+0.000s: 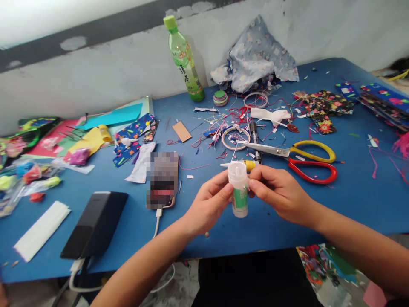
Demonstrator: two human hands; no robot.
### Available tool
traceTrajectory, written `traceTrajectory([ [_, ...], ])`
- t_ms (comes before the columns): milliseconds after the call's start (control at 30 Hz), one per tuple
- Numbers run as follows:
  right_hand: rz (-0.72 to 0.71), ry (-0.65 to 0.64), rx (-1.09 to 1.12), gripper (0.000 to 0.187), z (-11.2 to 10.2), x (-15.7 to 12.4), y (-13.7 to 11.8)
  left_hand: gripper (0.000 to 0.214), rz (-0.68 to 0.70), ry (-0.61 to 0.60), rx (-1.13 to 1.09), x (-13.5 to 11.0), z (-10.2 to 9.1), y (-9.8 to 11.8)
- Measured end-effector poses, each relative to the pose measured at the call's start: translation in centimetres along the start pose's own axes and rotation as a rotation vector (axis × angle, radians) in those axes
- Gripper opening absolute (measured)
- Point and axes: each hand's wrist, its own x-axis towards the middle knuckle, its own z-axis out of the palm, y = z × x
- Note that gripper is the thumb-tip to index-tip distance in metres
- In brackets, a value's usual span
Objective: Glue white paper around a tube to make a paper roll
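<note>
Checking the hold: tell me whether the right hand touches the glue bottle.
Touching. The head view shows the right hand pinching the glue bottle at its white cap, no gap.

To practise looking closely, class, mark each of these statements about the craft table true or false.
1. Both the left hand and the right hand hold the glue bottle above the blue table. True.
2. The scissors have two red handles. False: one handle is yellow, the other red.
3. The green drink bottle lies on its side. False: it stands upright near the wall.
4. A white cable is plugged into the phone. True.
</note>
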Motion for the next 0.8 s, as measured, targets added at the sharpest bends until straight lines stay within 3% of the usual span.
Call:
traceTrajectory([
  [133, -0.160, 0.027, -0.140, 0.018, 0.3, -0.1, -0.1, 0.040, 0.205, 0.001, 0.356, 0.0, -0.9, 0.5],
  [200, -0.225, 0.016, -0.189, 0.017, 0.4, -0.2, -0.1, 0.037, 0.233, 0.063, 0.434, 0.1, -0.9, 0.7],
  [300, -0.226, -0.012, -0.169, 0.018, 0.3, -0.2, -0.1, 0.029, 0.167, 0.120, 0.369, 0.3, -0.8, 0.6],
  [533, -0.135, -0.007, -0.008, 0.021, 0.1, -0.1, -0.2, 0.039, 0.076, 0.081, 0.177, 0.3, -0.9, -0.3],
  [800, 0.000, -0.100, 0.496, 0.026, 0.0, -0.7, 0.1, 0.040, -0.056, -0.030, -0.104, 0.0, 0.4, 0.5],
])
